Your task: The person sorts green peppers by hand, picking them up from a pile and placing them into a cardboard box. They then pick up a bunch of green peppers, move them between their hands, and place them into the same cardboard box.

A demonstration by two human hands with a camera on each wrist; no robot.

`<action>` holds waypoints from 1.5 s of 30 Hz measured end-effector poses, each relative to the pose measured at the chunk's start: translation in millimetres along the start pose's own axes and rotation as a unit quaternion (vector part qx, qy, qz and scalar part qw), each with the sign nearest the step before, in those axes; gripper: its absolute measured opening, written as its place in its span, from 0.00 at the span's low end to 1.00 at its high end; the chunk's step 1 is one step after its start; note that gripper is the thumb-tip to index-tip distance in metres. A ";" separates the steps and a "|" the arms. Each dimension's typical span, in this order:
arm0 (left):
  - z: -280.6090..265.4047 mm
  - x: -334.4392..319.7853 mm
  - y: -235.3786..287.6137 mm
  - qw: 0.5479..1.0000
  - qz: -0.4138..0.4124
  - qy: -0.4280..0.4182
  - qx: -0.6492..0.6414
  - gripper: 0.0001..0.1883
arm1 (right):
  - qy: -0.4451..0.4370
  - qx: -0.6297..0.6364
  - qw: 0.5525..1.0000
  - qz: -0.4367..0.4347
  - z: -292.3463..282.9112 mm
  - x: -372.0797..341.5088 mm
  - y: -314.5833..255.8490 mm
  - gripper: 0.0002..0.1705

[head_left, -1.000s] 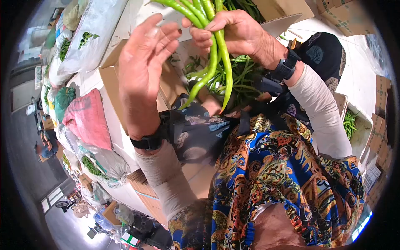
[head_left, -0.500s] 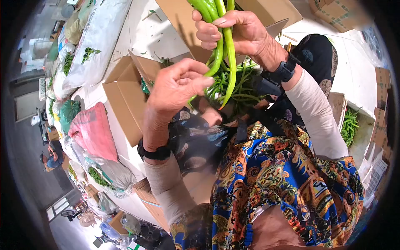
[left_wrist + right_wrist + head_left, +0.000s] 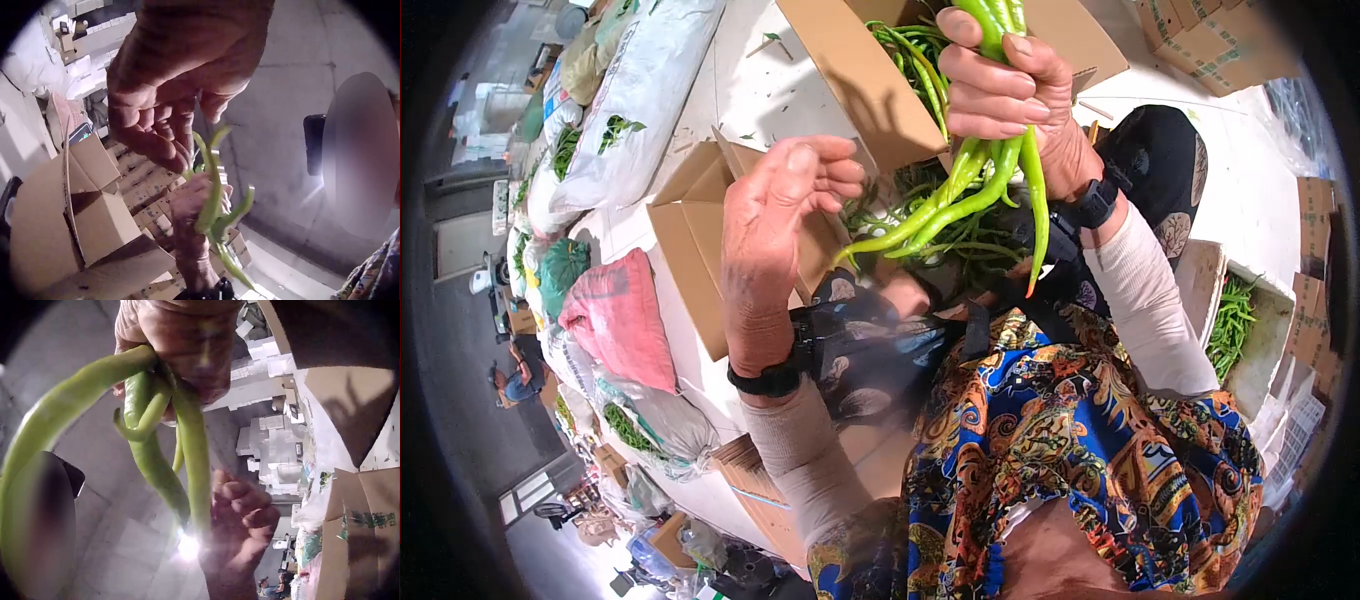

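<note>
In the head view my right hand (image 3: 1015, 95) grips a bunch of long green chili peppers (image 3: 1037, 200), fingers curled round their upper part. Their tapered tips hang below the fist, one of them reddish. My left hand (image 3: 775, 215) is held up to the left of the bunch, apart from it, with fingers loosely bent and nothing between them. The right wrist view shows peppers (image 3: 194, 444) drooping from my right hand (image 3: 187, 350), with my left hand (image 3: 240, 531) beyond. More green chili peppers (image 3: 975, 245) lie in a heap below my hands.
A cardboard box (image 3: 855, 85) with chili peppers stands beyond my hands. Another opened cardboard box (image 3: 700, 225) is at the left. On the right sits a pale crate (image 3: 1270, 330) of green peppers. A pink sack (image 3: 620, 315) and a white plastic sack (image 3: 635, 110) line the left side.
My left hand went in to the hanging peppers, then drew back to the left. My right hand has shifted right and slightly down, and more pepper tips now hang from it.
</note>
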State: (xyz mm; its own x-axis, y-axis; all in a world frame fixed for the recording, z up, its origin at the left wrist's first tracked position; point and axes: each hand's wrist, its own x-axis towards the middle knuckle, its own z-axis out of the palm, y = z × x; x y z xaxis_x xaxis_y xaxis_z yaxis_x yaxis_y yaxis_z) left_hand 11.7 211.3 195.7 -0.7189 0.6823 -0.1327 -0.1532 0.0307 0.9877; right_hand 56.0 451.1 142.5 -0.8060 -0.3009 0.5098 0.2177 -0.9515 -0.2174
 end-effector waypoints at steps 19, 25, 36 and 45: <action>26.5 7.5 -30.5 0.966 -0.039 -0.112 0.231 0.12 | 0.078 -0.080 0.993 0.049 -2.9 -2.4 18.2 0.28; 19.2 7.3 -28.2 0.952 -0.030 -0.125 0.276 0.13 | 0.210 -0.127 0.969 0.027 8.8 1.7 8.8 0.33; 40.4 73.3 72.3 0.473 0.482 0.015 0.737 0.40 | 0.194 -0.501 0.759 0.367 70.4 48.8 -49.9 0.13; -22.8 83.8 39.1 0.850 0.125 -0.053 0.510 0.24 | 0.333 -0.752 0.564 0.073 134.6 48.6 -98.9 0.25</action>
State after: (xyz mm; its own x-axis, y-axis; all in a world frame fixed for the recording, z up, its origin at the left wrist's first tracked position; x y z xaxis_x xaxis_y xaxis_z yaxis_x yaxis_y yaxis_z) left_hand -70.0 253.1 221.3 -0.5689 0.8211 0.0458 0.7007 0.4548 0.5497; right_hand 69.4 521.9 300.8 -0.9769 0.1987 0.0786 -0.0017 0.3607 -0.9327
